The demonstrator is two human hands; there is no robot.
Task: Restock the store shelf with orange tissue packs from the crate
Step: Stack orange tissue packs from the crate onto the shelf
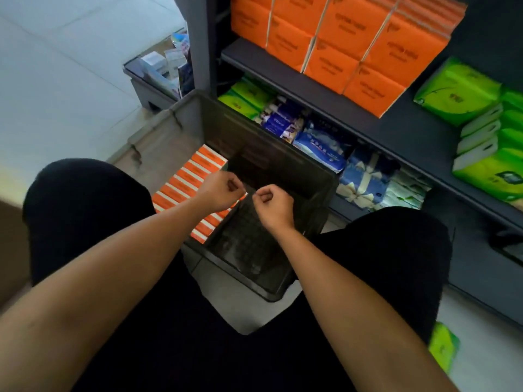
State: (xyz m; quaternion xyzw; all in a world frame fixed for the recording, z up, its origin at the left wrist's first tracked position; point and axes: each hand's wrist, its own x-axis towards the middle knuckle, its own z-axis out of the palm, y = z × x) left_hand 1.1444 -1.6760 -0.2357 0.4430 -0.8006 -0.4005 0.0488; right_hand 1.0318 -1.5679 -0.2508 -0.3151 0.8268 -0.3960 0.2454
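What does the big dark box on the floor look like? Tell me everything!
The crate is dark grey plastic, open on top, sitting on the floor by the shelf. A row of orange tissue packs stands along one side; the rest shows its bare ribbed bottom. The left hand and right hand hover above it, fingers curled.

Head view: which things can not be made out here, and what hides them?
- Orange packs in the crate: the row runs under the left hand; its total is hidden.
- Whether the right hand pinches something: too small to tell.
- Print on the shelf's orange packs: blurred.
- Green packs: cut off by the right edge.
- Bottom shelf goods: partly hidden by the shelf board above.
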